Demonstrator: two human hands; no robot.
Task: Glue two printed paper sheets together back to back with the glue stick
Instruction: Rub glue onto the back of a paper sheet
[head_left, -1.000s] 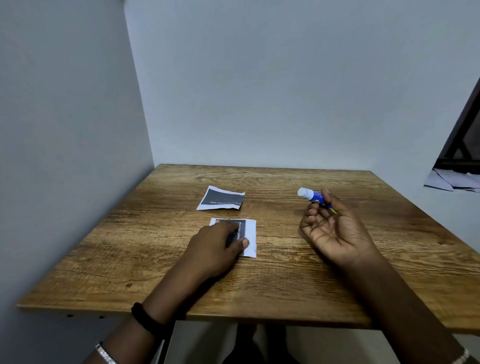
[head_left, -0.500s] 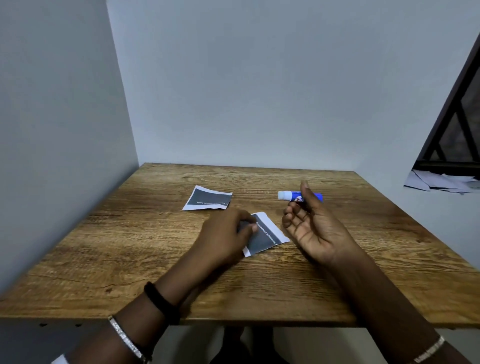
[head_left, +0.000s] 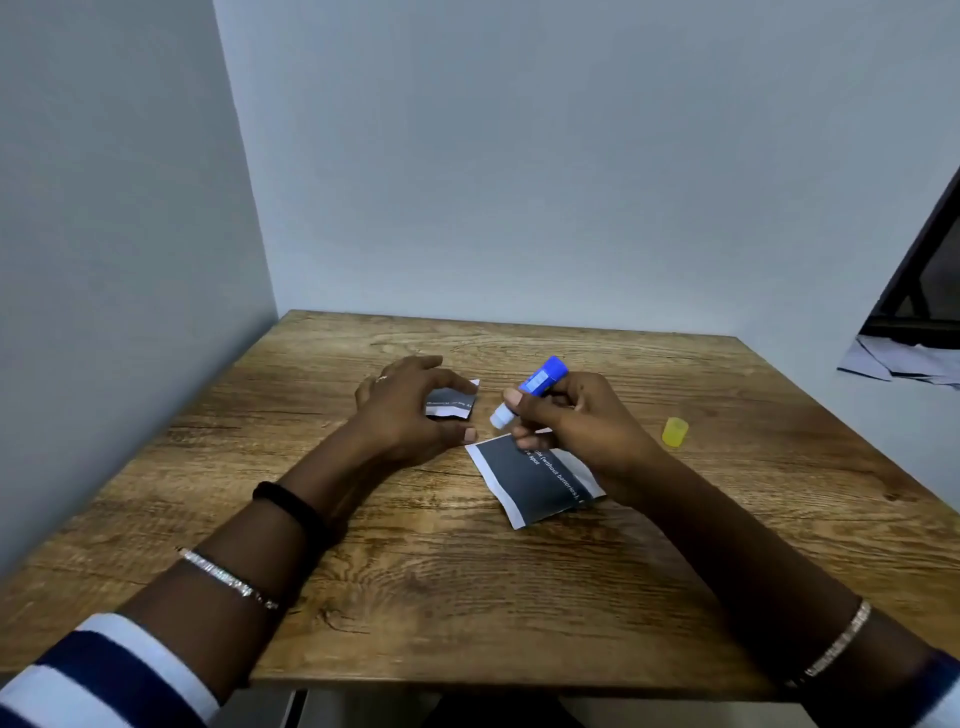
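The right hand (head_left: 576, 421) curls its fingers (head_left: 530, 410) round the blue glue stick (head_left: 543, 380), covering the far edge of the near dark printed paper sheet (head_left: 535, 486) on the wooden bench (head_left: 467, 597). The left hand (head_left: 410, 410) arches over the far dark printed sheet (head_left: 451, 408), hiding most of it; whether it grips is unclear.

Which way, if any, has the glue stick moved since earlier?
Yes: against the table, the glue stick shifted left, tip down by the near sheet.
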